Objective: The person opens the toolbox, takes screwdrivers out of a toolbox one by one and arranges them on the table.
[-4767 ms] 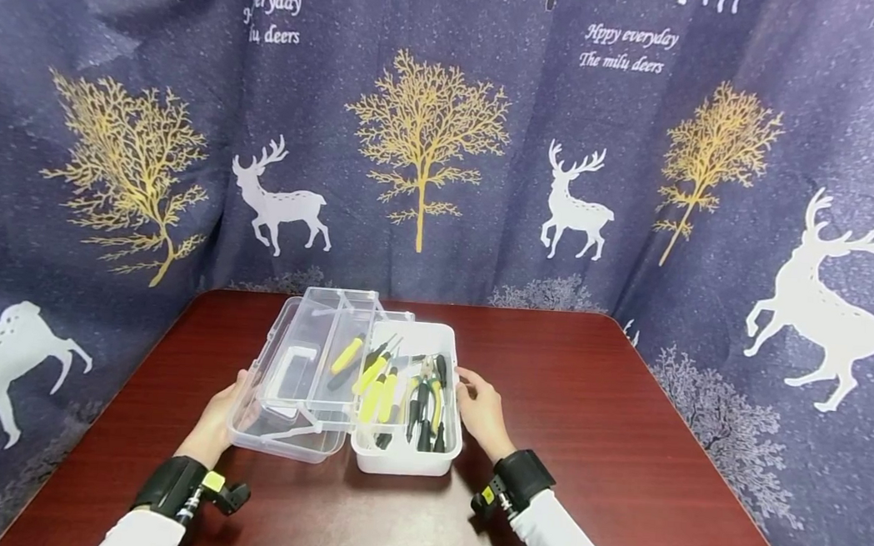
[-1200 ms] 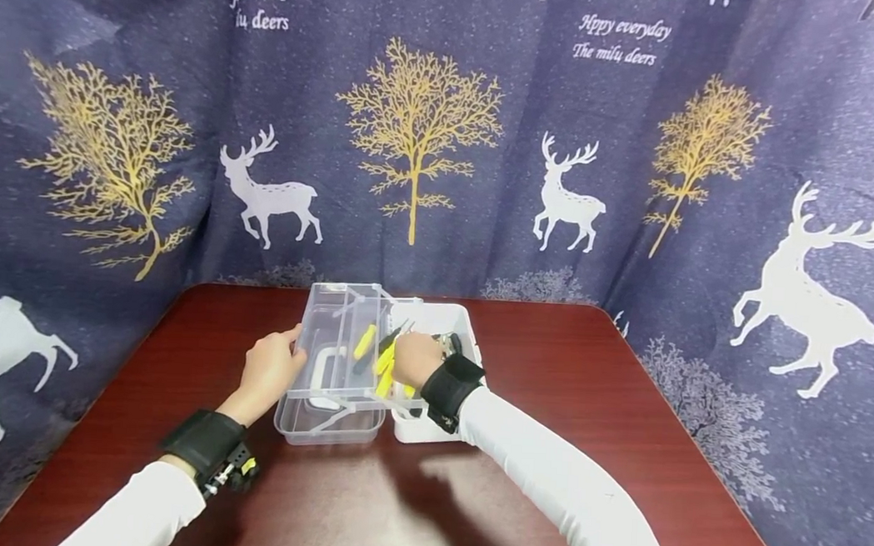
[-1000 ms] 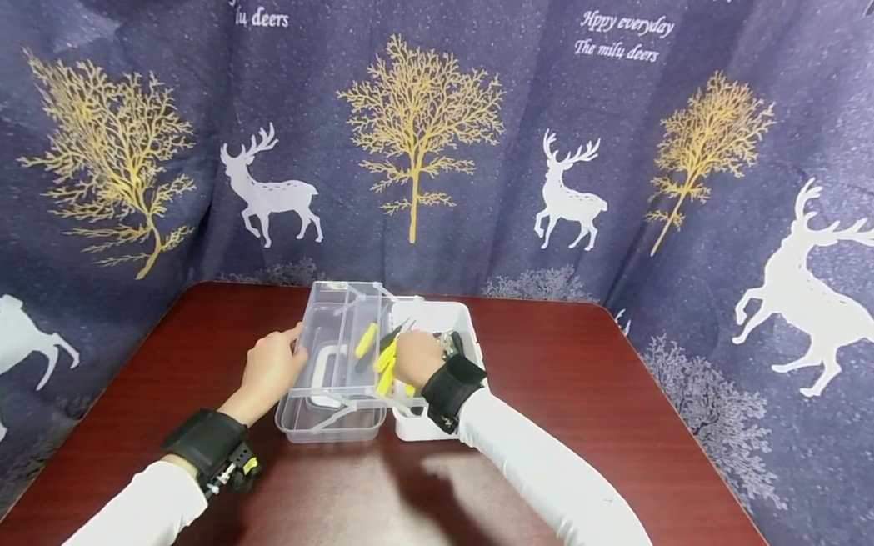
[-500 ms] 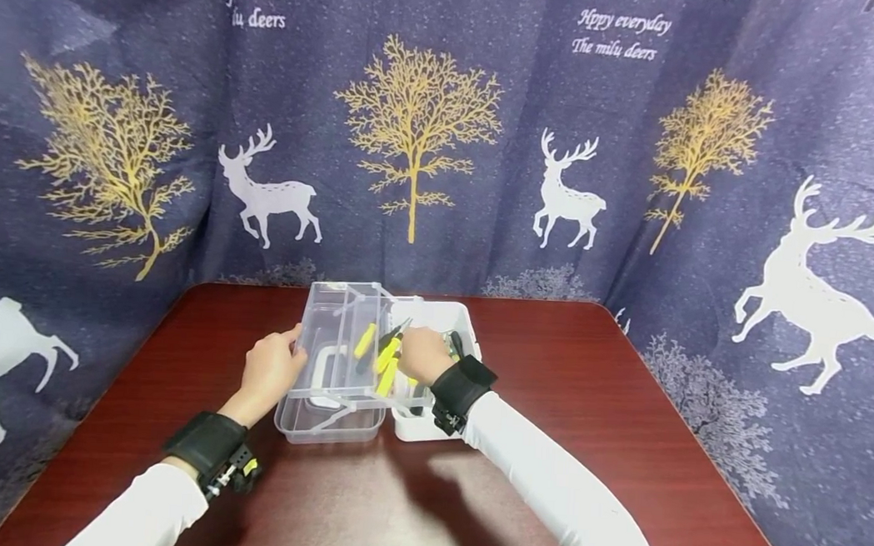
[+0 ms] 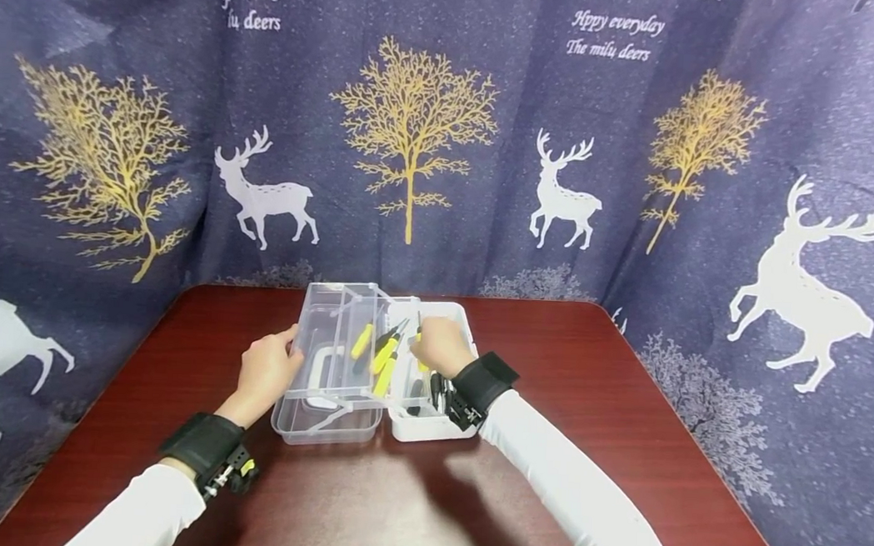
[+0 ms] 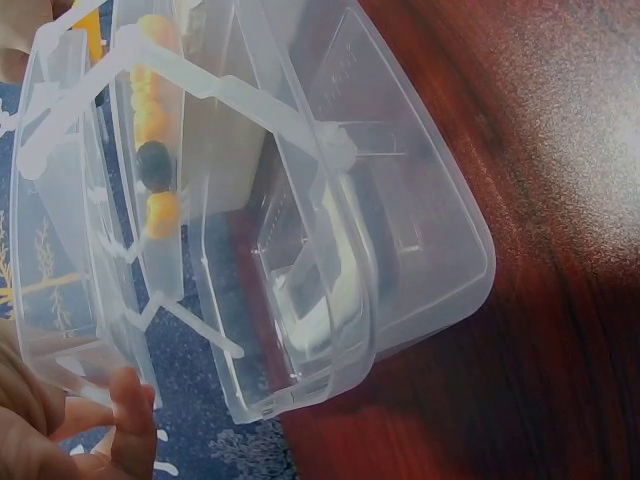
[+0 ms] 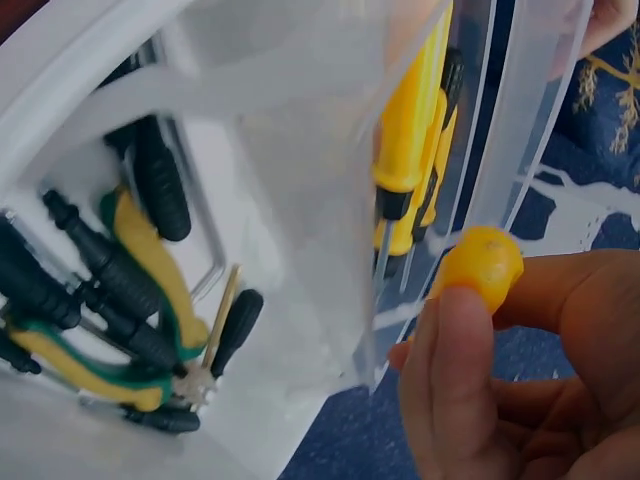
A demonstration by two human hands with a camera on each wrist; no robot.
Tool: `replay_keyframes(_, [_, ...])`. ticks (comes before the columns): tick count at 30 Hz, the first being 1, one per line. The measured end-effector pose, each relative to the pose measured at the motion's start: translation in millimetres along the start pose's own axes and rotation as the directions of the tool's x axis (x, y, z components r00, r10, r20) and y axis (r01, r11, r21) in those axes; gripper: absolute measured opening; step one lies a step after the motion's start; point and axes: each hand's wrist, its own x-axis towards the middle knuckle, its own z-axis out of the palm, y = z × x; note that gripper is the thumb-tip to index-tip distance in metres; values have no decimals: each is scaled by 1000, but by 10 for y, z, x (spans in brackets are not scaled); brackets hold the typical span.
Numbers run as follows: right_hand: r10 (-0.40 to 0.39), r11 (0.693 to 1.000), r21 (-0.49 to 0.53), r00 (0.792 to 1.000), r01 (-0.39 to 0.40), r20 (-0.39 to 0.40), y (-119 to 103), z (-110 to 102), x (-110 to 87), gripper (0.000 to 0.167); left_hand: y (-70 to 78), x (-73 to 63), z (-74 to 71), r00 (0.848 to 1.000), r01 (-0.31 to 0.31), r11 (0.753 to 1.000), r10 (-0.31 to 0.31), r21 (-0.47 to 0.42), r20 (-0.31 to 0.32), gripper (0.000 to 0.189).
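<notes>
My right hand (image 5: pixel 443 346) pinches a yellow-handled screwdriver (image 7: pixel 482 268) above the white toolbox (image 5: pixel 416 429); its dark shaft points away from me in the head view. My left hand (image 5: pixel 264 371) grips the left edge of the clear fold-out tray (image 5: pixel 320 320), with fingertips (image 6: pixel 130 410) at its rim in the left wrist view. Several other yellow-handled screwdrivers (image 7: pixel 405 130) lie in the tray, beside a dark-handled one (image 7: pixel 452 85). Pliers (image 7: pixel 150 240) with yellow-green handles and several black-handled tools (image 7: pixel 160 175) lie in the box's white base.
The clear lid (image 5: pixel 325 433) lies opened out on the table to the left of the base, its white handle (image 5: pixel 318 374) showing beneath the tray. Reddish-brown table (image 5: pixel 573 381) extends on both sides. A blue curtain (image 5: pixel 437 265) hangs behind it.
My left hand has gone from the lid to the tray edge. My right hand went from the box's right side to the tray, then drew back rightward with a yellow screwdriver.
</notes>
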Motion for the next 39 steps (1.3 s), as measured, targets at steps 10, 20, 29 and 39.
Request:
replay_keyframes(10, [82,996,36,997,-82,-11,293,-66,-26,42,-33,9,29,998,-24,1000,23,-21,-53,42])
replay_keyframes(20, [184,981,68,982,-181,-44,688,-58,-108,44,-18,5,25,998,-42,999,40,-27,-56,40])
replay_keyframes(29, [261,964,65,964,-258,-51,1053,-43,-212,30,-14,-4,19,997,-52,998,50,-25,-66,39])
replay_keyframes(39, [304,953,23,952,-303,-35,1372,55,-345,33,-37,5,25,996,-71,997,70,-25,-51,38])
